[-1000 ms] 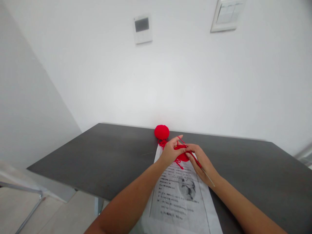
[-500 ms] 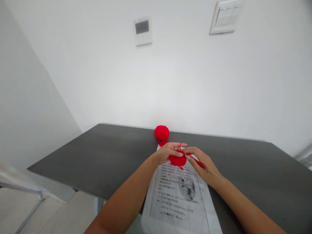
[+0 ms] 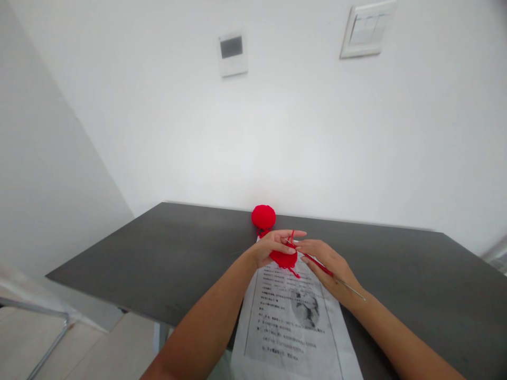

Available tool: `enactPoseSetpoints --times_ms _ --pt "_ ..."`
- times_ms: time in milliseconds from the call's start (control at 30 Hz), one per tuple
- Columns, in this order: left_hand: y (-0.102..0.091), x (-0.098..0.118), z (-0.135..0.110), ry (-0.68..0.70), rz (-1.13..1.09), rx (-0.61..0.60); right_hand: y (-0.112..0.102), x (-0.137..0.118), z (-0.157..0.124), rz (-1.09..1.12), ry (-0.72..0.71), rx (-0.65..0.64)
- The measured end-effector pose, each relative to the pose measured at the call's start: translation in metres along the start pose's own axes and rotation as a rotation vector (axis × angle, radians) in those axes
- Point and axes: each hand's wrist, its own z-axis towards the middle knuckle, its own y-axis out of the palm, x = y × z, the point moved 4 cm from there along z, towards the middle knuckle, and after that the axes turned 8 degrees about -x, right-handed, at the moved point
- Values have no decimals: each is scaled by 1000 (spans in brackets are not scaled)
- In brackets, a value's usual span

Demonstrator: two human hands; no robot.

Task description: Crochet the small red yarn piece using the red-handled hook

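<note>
My left hand (image 3: 273,247) pinches a small red crochet piece (image 3: 284,258) between thumb and fingers, its index finger stretched out with red yarn looped over it. A crochet hook (image 3: 319,265) with a red handle and a metal shaft is gripped in my right hand (image 3: 327,264). The hook's tip meets the upper edge of the crochet piece, and its rear end lies along my right wrist. A loose yarn tail hangs below the piece. Behind my left hand rests a red yarn ball (image 3: 263,217), with slack strands in front of it.
Under my hands a printed sheet (image 3: 285,316) with text and an oval picture lies on the dark grey table (image 3: 190,243) and reaches over its near edge. The table's far side meets a white wall carrying a thermostat panel (image 3: 233,54) and a switch (image 3: 366,30).
The crochet piece has tilted and shifted slightly left in my left hand. My right hand's fingers have straightened a little, and the hook lies at a slightly steeper angle.
</note>
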Motion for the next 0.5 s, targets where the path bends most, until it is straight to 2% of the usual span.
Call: enactPoseSetpoints --times_ms 167,267,500 --pt "-5 9 -4 43 27 -10 -5 -8 2 29 -5 42" --pt "-12 14 -6 81 79 1 -6 -7 0 93 72 59" --pt "-12 17 -8 48 123 -53 -3 5 -8 301 251 114"
